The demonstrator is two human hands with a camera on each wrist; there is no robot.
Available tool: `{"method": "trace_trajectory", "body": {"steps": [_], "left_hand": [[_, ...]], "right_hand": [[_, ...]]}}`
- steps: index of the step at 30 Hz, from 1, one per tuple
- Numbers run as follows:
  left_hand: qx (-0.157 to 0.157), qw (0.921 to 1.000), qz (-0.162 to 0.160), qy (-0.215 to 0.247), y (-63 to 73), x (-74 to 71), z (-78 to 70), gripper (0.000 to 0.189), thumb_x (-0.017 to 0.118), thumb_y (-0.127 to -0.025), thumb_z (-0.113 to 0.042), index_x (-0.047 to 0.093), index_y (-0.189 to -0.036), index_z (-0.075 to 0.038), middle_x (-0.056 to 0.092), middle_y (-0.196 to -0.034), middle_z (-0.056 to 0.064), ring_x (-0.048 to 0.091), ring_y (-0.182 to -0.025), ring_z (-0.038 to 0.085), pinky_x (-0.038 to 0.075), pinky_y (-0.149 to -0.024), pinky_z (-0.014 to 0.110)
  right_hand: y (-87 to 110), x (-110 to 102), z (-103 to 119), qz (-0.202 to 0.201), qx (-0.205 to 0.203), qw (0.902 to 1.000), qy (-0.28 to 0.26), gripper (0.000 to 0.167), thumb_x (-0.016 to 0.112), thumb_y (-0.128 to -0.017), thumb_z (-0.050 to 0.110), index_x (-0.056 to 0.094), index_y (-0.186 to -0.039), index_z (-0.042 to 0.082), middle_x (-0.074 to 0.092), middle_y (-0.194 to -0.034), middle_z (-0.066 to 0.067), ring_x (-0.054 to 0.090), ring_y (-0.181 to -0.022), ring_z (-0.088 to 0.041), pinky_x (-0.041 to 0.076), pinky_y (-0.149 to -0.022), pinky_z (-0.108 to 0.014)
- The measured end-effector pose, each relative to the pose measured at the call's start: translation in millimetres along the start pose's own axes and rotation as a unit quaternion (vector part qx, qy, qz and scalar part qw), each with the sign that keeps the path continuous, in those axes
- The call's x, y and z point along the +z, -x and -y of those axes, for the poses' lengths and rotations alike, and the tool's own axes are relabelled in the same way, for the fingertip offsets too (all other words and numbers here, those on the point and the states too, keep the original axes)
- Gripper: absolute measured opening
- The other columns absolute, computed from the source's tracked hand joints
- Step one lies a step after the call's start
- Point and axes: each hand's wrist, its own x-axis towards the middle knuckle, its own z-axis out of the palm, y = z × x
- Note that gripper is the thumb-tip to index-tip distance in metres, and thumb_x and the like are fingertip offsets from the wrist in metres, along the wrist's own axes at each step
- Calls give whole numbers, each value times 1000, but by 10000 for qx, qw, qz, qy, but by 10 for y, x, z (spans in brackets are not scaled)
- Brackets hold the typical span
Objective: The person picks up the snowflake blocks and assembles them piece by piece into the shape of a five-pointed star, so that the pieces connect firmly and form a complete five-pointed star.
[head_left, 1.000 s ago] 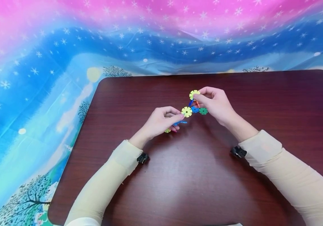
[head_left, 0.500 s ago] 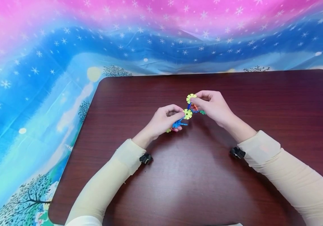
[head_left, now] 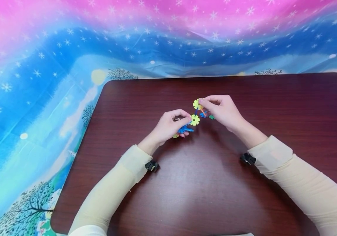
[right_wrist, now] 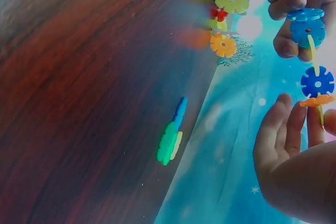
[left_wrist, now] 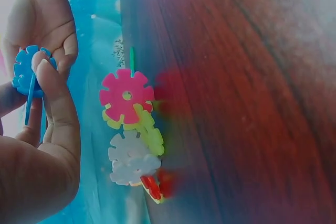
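Note:
My left hand pinches a joined string of notched plastic discs by its lower end, near a yellow disc and light blue discs. At the upper end my right hand pinches another yellow disc between thumb and fingers. Between the hands, in the right wrist view, a dark blue disc and an orange disc slot into the yellow ones. Both hands hold the string above the table. Fingers partly cover the discs at each end.
On the brown table, a small joined piece with a green disc and a blue disc lies beyond the right hand. Another joined piece with a pink disc and a white disc lies behind the left hand. A patterned cloth hangs behind.
My right hand has shifted slightly left and down with the upper yellow disc, then nearly stopped. The light blue discs at my left hand have turned and show more now.

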Motion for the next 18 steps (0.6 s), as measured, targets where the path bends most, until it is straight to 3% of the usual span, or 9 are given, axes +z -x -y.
{"method": "trace_trajectory", "body": {"steps": [8, 13, 18], "left_hand": [[89, 9999, 78, 20, 0, 25, -9, 19, 72, -100, -23, 73, -109, -6, 68, -104, 34, 73, -66, 31, 63, -63, 40], [68, 9999, 26, 92, 1, 48, 0, 19, 72, -100, -22, 73, -110, -5, 69, -106, 31, 72, -63, 23, 59, -59, 31], [41, 9996, -93, 247, 15, 72, 20, 19, 71, -101, -20, 72, -111, -5, 69, -110, 30, 73, -64, 24, 58, -59, 29]], "right_hand": [[8, -24, -9, -352, -208, 9987, 292, 33, 74, -98, 37, 82, -109, 7, 77, -96, 1, 64, -89, -26, 53, -68, -30], [20, -6, -13, -416, -459, 9980, 81, 26, 76, -97, 28, 83, -105, 5, 77, -93, 1, 66, -92, -28, 54, -68, -30], [28, 45, -18, -516, -504, 9969, -317, 22, 77, -97, 23, 83, -100, 3, 76, -88, 2, 67, -83, -26, 55, -62, -25]]}}
